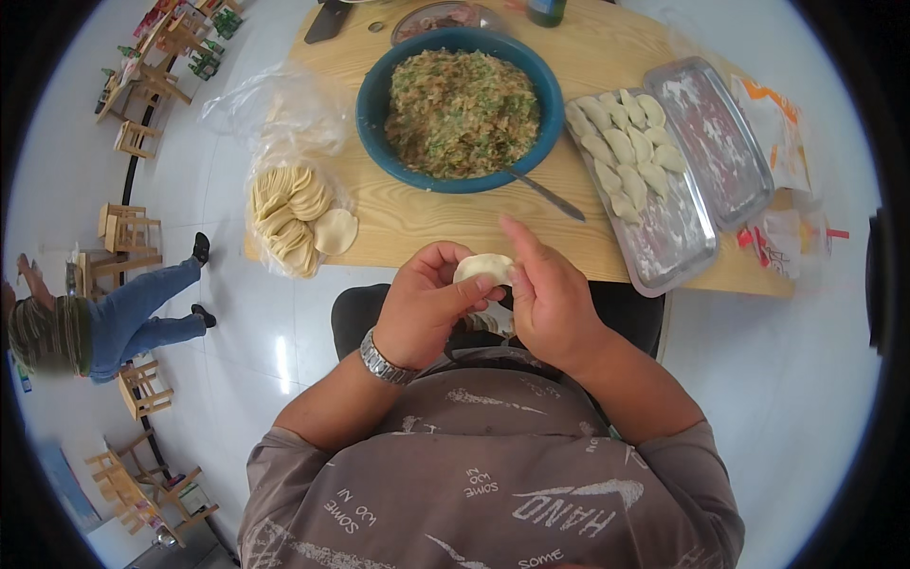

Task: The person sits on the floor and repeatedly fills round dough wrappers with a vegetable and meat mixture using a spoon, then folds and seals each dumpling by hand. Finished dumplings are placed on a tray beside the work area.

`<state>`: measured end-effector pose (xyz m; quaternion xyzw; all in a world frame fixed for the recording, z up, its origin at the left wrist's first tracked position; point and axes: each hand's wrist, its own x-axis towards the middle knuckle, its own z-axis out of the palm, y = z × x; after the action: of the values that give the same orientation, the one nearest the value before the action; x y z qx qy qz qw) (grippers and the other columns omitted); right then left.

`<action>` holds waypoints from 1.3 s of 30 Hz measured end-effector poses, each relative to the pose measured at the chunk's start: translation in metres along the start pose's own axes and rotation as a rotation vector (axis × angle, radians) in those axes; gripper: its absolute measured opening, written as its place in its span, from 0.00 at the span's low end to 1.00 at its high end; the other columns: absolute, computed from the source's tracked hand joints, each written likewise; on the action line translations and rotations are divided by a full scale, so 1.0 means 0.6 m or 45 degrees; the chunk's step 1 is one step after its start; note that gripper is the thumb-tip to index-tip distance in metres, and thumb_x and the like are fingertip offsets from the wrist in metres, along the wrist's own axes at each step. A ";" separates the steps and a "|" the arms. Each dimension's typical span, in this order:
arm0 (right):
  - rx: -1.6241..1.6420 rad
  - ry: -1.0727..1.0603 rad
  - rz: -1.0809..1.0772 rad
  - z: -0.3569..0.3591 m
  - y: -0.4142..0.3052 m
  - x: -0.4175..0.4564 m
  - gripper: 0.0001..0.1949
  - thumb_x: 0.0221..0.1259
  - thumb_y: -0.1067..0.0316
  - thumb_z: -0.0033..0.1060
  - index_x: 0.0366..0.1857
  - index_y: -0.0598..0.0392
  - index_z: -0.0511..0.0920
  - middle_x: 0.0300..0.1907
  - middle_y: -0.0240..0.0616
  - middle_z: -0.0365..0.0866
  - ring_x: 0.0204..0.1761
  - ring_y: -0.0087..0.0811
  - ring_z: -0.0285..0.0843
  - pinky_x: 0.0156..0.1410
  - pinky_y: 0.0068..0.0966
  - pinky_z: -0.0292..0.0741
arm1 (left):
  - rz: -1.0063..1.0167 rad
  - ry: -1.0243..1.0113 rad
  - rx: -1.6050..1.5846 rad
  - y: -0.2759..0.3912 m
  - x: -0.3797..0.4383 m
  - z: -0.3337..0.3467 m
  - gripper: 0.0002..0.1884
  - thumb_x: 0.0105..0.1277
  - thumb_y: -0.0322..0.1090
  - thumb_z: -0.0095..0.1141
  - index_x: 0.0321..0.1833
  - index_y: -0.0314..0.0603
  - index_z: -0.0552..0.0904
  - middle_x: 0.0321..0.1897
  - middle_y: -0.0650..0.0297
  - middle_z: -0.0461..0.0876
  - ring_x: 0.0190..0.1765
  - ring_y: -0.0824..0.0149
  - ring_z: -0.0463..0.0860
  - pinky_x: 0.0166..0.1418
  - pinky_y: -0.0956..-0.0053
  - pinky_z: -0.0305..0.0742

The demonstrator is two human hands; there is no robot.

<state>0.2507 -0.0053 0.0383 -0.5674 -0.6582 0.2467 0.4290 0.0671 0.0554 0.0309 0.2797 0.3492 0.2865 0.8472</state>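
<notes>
A folded half-moon dumpling (482, 267) is held up in front of my body, just off the table's near edge. My left hand (435, 302) grips it with the thumb lying across its front. At its right end the thumb and fingers of my right hand (553, 299) pinch the dough, with the index finger raised. Beyond my hands stands a blue basin (370, 146) of chopped filling (462, 114), a metal spoon (551, 197) leaning out over its rim. Stacked dough wrappers (288, 213) lie on a plastic bag to the left, one wrapper (335, 232) loose beside them.
On the wooden table (426, 227), a floured metal tray (665, 245) at right holds several dumplings (629, 146); a second floured tray (711, 135) overlaps it. Farther back are a plate of meat (448, 20), a phone (328, 20) and a green bottle (546, 11). A person (121, 320) walks at far left.
</notes>
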 end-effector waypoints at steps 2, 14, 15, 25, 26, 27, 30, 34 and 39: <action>0.003 -0.011 0.020 -0.003 0.003 -0.002 0.29 0.70 0.76 0.57 0.76 0.60 0.66 0.44 0.56 0.82 0.44 0.54 0.82 0.52 0.41 0.79 | 0.000 -0.001 -0.005 -0.001 0.002 0.001 0.13 0.72 0.22 0.63 0.55 0.40 0.77 0.46 0.58 0.88 0.47 0.65 0.89 0.50 0.75 0.85; 1.254 -0.293 0.977 -0.069 0.054 -0.036 0.21 0.68 0.68 0.70 0.63 0.58 0.78 0.42 0.29 0.84 0.41 0.19 0.79 0.45 0.21 0.78 | 0.567 -0.095 1.554 0.019 -0.008 0.082 0.25 0.61 0.20 0.68 0.63 0.38 0.82 0.35 0.61 0.88 0.36 0.74 0.87 0.40 0.78 0.81; 1.167 -0.218 0.975 -0.090 0.061 -0.039 0.20 0.67 0.69 0.70 0.61 0.58 0.79 0.41 0.29 0.84 0.41 0.19 0.80 0.45 0.21 0.79 | 0.567 -0.082 1.525 0.020 -0.011 0.075 0.25 0.61 0.20 0.68 0.63 0.38 0.82 0.35 0.62 0.88 0.35 0.75 0.86 0.39 0.79 0.80; -0.715 0.231 0.446 -0.378 0.244 0.026 0.15 0.59 0.73 0.70 0.50 0.57 0.83 0.44 0.45 0.87 0.46 0.42 0.86 0.55 0.33 0.80 | 0.177 0.008 1.203 -0.001 -0.035 -0.022 0.17 0.66 0.20 0.67 0.57 0.34 0.83 0.43 0.68 0.87 0.38 0.81 0.81 0.41 0.83 0.78; -0.833 0.193 0.308 -0.390 0.256 0.025 0.14 0.60 0.73 0.70 0.50 0.58 0.83 0.45 0.47 0.87 0.48 0.45 0.86 0.57 0.34 0.79 | 0.198 0.011 1.239 -0.001 -0.036 -0.025 0.17 0.66 0.20 0.67 0.57 0.35 0.83 0.42 0.68 0.86 0.38 0.81 0.81 0.41 0.83 0.78; -0.822 0.083 0.376 -0.388 0.250 0.035 0.14 0.60 0.73 0.69 0.50 0.59 0.83 0.45 0.47 0.87 0.48 0.46 0.85 0.58 0.34 0.79 | 0.219 0.027 1.278 -0.002 -0.038 -0.029 0.17 0.66 0.21 0.67 0.57 0.35 0.84 0.42 0.68 0.86 0.38 0.81 0.81 0.42 0.82 0.78; -0.759 -0.185 0.566 -0.375 0.212 0.071 0.15 0.60 0.74 0.69 0.50 0.59 0.83 0.47 0.48 0.87 0.50 0.47 0.85 0.60 0.35 0.79 | 0.298 0.077 1.299 -0.016 -0.041 -0.049 0.17 0.64 0.23 0.69 0.56 0.37 0.85 0.39 0.65 0.87 0.35 0.79 0.82 0.38 0.82 0.77; -0.605 -0.210 0.628 -0.370 0.221 0.077 0.15 0.59 0.75 0.70 0.51 0.61 0.82 0.48 0.49 0.87 0.50 0.46 0.86 0.59 0.35 0.79 | 0.228 0.114 1.372 -0.018 -0.050 -0.060 0.16 0.63 0.24 0.71 0.54 0.37 0.86 0.39 0.64 0.88 0.34 0.77 0.83 0.36 0.81 0.77; -0.812 0.107 0.483 -0.395 0.229 0.076 0.15 0.60 0.72 0.67 0.51 0.61 0.83 0.49 0.51 0.87 0.50 0.45 0.86 0.58 0.36 0.80 | 0.224 0.168 1.393 -0.019 -0.065 -0.087 0.15 0.66 0.25 0.69 0.56 0.36 0.85 0.39 0.67 0.86 0.36 0.78 0.82 0.40 0.81 0.78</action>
<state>0.5253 0.0320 0.0606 -0.7940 -0.5670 0.0807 0.2039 0.0078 0.0355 0.0087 0.6882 0.4746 0.1499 0.5279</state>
